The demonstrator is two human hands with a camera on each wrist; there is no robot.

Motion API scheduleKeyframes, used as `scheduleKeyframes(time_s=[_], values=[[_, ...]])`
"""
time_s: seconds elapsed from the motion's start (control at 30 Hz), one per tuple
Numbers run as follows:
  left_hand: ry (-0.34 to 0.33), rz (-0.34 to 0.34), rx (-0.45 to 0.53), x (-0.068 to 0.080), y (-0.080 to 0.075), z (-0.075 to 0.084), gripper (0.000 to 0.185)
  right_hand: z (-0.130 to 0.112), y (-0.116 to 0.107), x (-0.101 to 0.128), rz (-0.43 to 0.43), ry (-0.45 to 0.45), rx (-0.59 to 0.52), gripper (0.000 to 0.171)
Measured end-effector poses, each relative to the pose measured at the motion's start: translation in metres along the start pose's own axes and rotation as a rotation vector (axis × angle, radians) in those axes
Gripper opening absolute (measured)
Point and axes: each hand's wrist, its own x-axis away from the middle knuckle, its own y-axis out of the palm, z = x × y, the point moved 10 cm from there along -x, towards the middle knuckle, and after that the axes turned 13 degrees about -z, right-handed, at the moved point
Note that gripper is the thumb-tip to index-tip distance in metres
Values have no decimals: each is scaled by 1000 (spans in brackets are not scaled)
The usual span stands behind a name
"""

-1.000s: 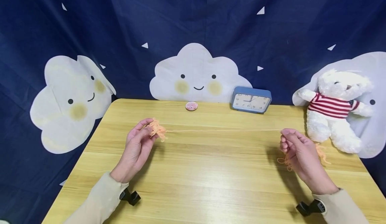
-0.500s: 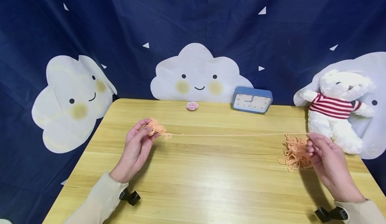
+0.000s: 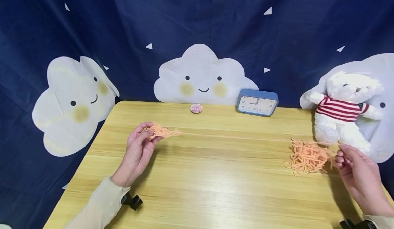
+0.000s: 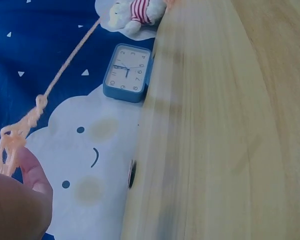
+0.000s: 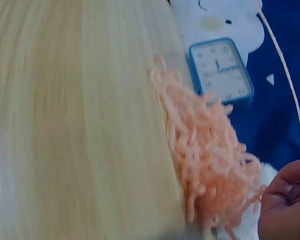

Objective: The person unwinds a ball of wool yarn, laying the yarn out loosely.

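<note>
Soft, light, tangle-prone orange yarn (image 3: 307, 157) heaped on the table (image 3: 215, 174) near the right edge, strand pinched in right hand (image 3: 358, 174), small clump (image 3: 161, 131) pinched by left hand (image 3: 138, 150), likely best taken by a single strand

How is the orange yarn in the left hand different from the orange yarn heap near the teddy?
The yarn clump is small; the yarn heap is bigger. The left hand pinches the clump above the table; the heap lies on the table beside the right hand. Both are orange and tangled.
</note>
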Motion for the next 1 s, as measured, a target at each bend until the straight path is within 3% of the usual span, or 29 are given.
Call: scheduleKeyframes(time_s=[0.3, 0.5, 0.83, 1.0], values=[[-5, 17, 21, 2, -1, 2, 28, -19, -38, 11, 130, 35, 75, 34], [-17, 61, -20, 2, -5, 3, 22, -24, -51, 7, 115, 30, 36, 34], [-16, 89, -53, 1, -5, 1, 13, -14, -57, 10, 115, 238, 204, 42], [-22, 79, -51, -1, -2, -1, 12, -5, -54, 11, 43, 330, 296, 44]])
